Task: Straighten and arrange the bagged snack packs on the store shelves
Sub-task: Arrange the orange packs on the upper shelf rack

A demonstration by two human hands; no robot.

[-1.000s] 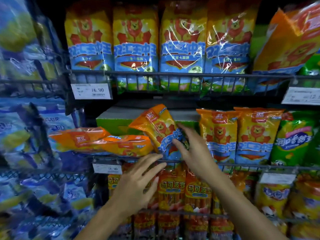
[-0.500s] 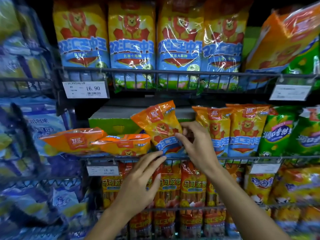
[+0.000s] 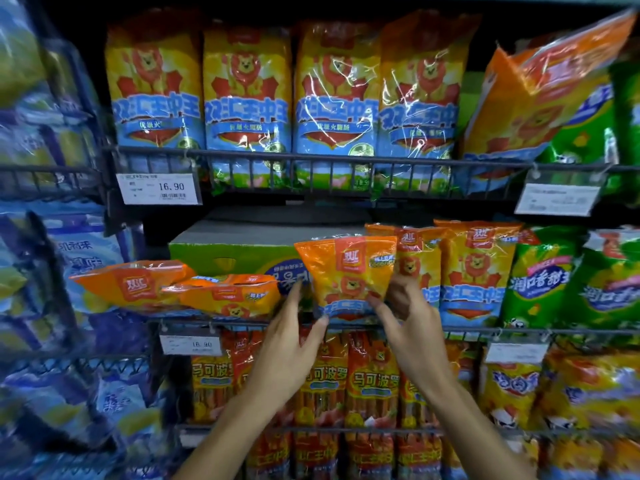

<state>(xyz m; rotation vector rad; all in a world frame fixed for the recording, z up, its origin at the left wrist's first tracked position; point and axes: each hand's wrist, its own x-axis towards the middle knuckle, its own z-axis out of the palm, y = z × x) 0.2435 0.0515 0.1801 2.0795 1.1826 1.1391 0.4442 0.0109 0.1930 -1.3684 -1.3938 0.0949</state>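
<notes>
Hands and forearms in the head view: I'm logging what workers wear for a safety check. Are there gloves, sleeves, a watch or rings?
Nothing shows on either one. The left hand and right hand are bare, with no gloves and no rings visible. Both forearms are bare down to the bottom edge of the picture: no sleeve, cuff, watch or wristband is in view. Fingernails look short and unpainted.

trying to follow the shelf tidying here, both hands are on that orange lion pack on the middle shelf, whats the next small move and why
Probably set the orange pack down upright behind the shelf rail, against the standing pack on its right. The left hand and right hand already grip its lower corners and it sits nearly straight. After that, the two flat packs to the left need standing up.
</notes>
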